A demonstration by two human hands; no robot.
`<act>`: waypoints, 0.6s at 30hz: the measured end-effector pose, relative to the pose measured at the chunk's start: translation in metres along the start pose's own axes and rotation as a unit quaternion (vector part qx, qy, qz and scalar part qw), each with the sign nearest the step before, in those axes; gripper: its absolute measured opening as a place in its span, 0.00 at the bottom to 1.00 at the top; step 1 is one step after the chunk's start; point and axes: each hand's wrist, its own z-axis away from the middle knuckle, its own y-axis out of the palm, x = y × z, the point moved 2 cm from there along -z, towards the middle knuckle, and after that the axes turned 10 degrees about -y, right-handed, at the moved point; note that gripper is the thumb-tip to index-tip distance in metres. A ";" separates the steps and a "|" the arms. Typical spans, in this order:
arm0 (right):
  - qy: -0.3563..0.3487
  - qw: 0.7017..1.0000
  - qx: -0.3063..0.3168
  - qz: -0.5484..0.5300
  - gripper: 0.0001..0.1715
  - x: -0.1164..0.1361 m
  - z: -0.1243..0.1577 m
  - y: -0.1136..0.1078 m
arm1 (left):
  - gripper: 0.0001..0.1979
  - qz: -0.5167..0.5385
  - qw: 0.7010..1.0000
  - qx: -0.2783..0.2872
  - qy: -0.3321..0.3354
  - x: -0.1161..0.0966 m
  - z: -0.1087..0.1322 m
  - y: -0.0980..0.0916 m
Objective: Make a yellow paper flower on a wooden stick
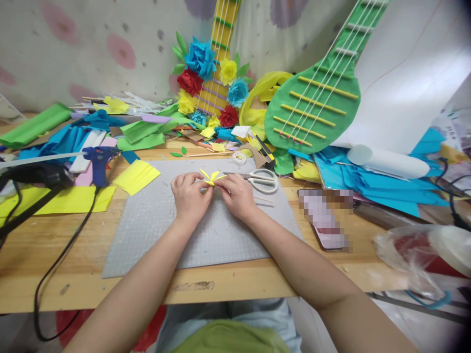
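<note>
Above the middle of a grey cutting mat [147, 235], my left hand [191, 195] and my right hand [235, 195] meet fingertip to fingertip. Both pinch a small yellow paper flower [211, 177] whose pointed petals spread upward. My fingers cover its lower part. Just beyond my right hand lie white-handled scissors [265, 181], their blades partly behind my fingers. A thin stick [264, 200] rests on the mat beside my right wrist. Folded yellow crepe paper [137, 176] overlaps the mat's left corner.
A blue glue gun [99, 164] with a trailing cord stands at left. Behind the mat are a yellow paper instrument with flowers [200, 59] and a green one [312, 108]. A phone [324, 220] lies at right, near a plastic bag [408, 255]. Colored paper piles line the back.
</note>
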 end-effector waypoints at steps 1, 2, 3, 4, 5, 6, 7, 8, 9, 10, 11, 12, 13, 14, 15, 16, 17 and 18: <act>-0.001 1.000 0.005 0.005 0.14 -0.001 0.000 0.000 | 0.05 0.005 1.000 0.007 -0.002 0.000 0.000 0.000; 0.000 1.000 0.007 0.012 0.14 -0.002 0.000 0.000 | 0.05 0.009 1.000 0.012 -0.006 0.000 0.000 -0.001; 0.001 1.000 0.008 0.020 0.14 -0.004 0.000 0.000 | 0.06 0.011 1.000 0.015 -0.012 0.000 0.000 -0.002; 0.000 1.000 0.008 0.028 0.13 -0.006 0.001 -0.001 | 0.05 0.013 1.000 0.014 -0.018 0.000 0.000 -0.004; -0.002 0.999 0.007 0.035 0.13 -0.007 0.001 -0.001 | 0.05 0.015 1.000 0.012 -0.024 0.001 0.000 -0.006; -0.007 0.999 0.005 0.040 0.12 -0.009 0.001 -0.002 | 0.04 0.018 0.999 0.011 -0.027 0.002 -0.001 -0.008; -0.017 0.999 0.006 0.043 0.12 -0.010 0.000 -0.002 | 0.05 0.021 0.999 0.012 -0.028 0.004 -0.002 -0.010; -0.029 0.999 0.008 0.044 0.11 -0.011 0.000 -0.003 | 0.06 0.026 0.999 0.019 -0.023 0.006 -0.003 -0.011; -0.043 0.998 0.011 0.045 0.11 -0.011 0.000 -0.003 | 0.07 0.031 0.999 0.031 -0.015 0.007 -0.003 -0.011; -0.056 0.997 0.014 0.046 0.10 -0.011 -0.001 -0.004 | 0.07 0.036 0.998 0.045 -0.005 0.008 -0.004 -0.011; -0.069 0.996 0.017 0.046 0.10 -0.011 -0.002 -0.005 | 0.07 0.039 0.998 0.058 0.004 0.009 -0.005 -0.010; -0.079 0.996 0.018 0.046 0.10 -0.010 -0.002 -0.005 | 0.06 0.042 0.997 0.070 0.012 0.010 -0.005 -0.009; -0.086 0.995 0.014 0.045 0.09 -0.009 -0.002 -0.006 | 0.06 0.045 0.996 0.078 0.017 0.010 -0.005 -0.008; -0.088 0.995 0.004 0.044 0.09 -0.008 -0.002 -0.007 | 0.05 0.048 0.995 0.083 0.019 0.010 -0.005 -0.007; -0.087 0.995 -0.009 0.042 0.09 -0.007 -0.002 -0.008 | 0.05 0.054 0.995 0.084 0.017 0.010 -0.005 -0.006; -0.082 0.995 -0.027 0.042 0.08 -0.006 -0.002 -0.010 | 0.05 0.063 0.995 0.082 0.009 0.010 -0.005 -0.005; -0.072 0.995 -0.049 0.044 0.08 -0.004 -0.002 -0.011 | 0.05 0.076 0.994 0.079 -0.004 0.010 -0.005 -0.005; -0.059 0.994 -0.072 0.049 0.08 -0.003 -0.001 -0.012 | 0.05 0.094 0.993 0.075 -0.021 0.011 -0.004 -0.004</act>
